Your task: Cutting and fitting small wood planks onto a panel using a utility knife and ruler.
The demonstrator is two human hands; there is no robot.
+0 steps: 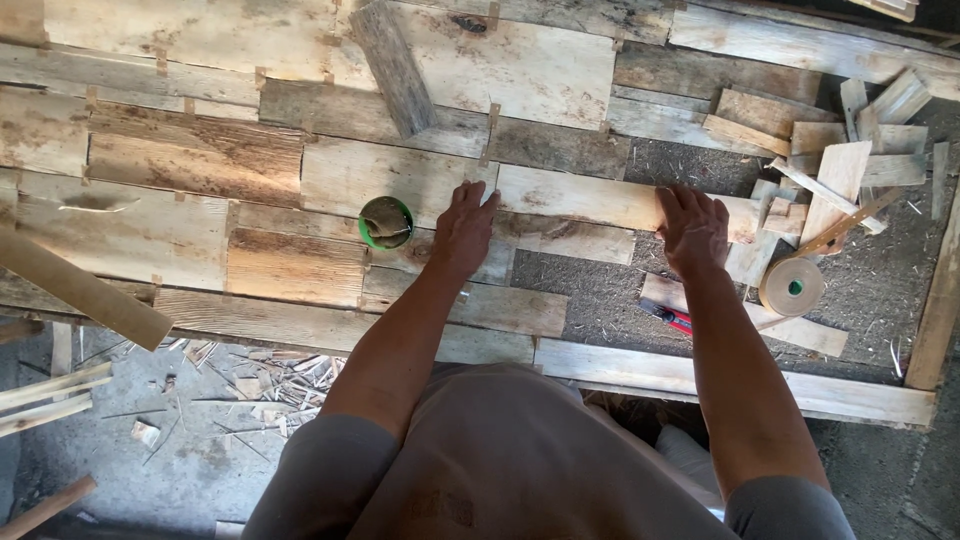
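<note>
Here both hands, left [463,235] and right [693,229], press flat, fingers unclenched, on a pale plank [580,197] lying left-to-right.

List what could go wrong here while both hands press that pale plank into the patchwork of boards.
1. The left hand and right hand lie bare and flat on the rough pale plank; splinters seem likely.
2. The green cup stands just beside the left hand; a sideways nudge might tip it.
3. The tape roll and red-handled tool lie close to the right forearm and could get knocked or knelt on.
</note>
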